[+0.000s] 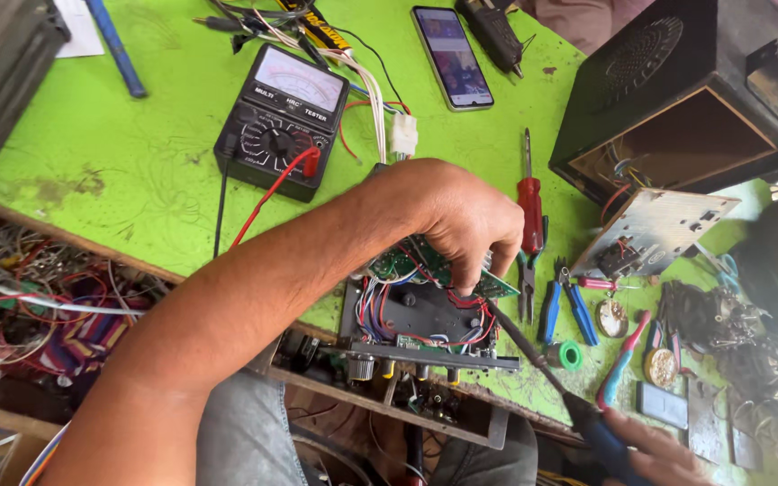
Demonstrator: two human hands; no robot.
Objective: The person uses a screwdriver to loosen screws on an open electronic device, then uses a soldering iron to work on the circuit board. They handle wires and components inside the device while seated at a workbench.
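Note:
My left hand [461, 225] reaches across from the lower left and pinches the edge of a green circuit board [398, 263]. The board is tilted up over a black amplifier chassis [425, 315] full of red, blue and white wires. At the bottom right, my right hand [664, 454] grips the blue handle of a soldering iron [533, 360]. Its dark shaft points up-left, and its tip sits at the board just under my left fingers. The chassis front panel with its knobs [434, 358] hangs over the table's near edge.
On the green table [137, 180] are an analogue multimeter [283, 121] with red and black leads, a phone [451, 56], a red screwdriver [530, 202], blue-handled pliers [565, 310] and a green solder spool [570, 355]. A black speaker box [677, 99] stands at the right. Tangled wires [38, 297] lie at the left.

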